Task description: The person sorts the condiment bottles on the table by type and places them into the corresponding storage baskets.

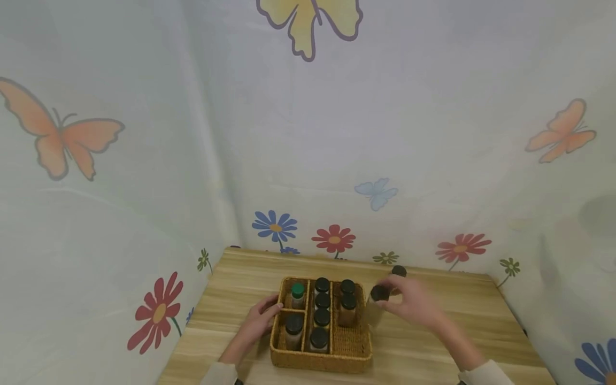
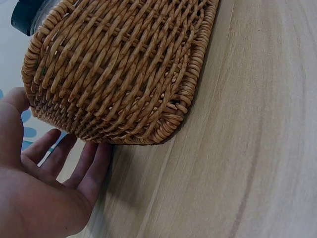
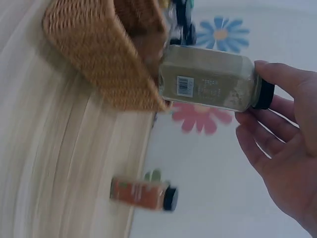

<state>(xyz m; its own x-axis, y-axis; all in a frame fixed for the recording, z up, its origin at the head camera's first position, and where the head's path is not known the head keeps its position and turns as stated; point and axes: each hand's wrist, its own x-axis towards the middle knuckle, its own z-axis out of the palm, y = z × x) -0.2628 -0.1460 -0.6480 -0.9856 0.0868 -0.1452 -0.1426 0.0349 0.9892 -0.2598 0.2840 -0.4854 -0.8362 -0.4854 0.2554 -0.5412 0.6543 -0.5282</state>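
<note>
My right hand [image 1: 409,302] pinches a spice jar [image 3: 208,77] by its black lid, thumb on one side and fingers on the other. Greyish-green powder fills this clear jar, and a barcode label shows. It hangs just right of a divided wicker basket [image 1: 320,362]. Against the basket's left wall rests my left hand [image 1: 257,321], its thumb at the rim and its fingertips touching the weave lower down in the left wrist view. Inside the basket stand several black-lidded jars [image 1: 319,339] and a green-lidded jar [image 1: 298,291].
Behind my right hand stands another black-lidded jar [image 3: 138,193] with orange-red contents. Everything rests on a wood-grain table [image 1: 433,347]. A pale wall covering [image 1: 308,133] with flowers and butterflies rises behind the table and at both sides.
</note>
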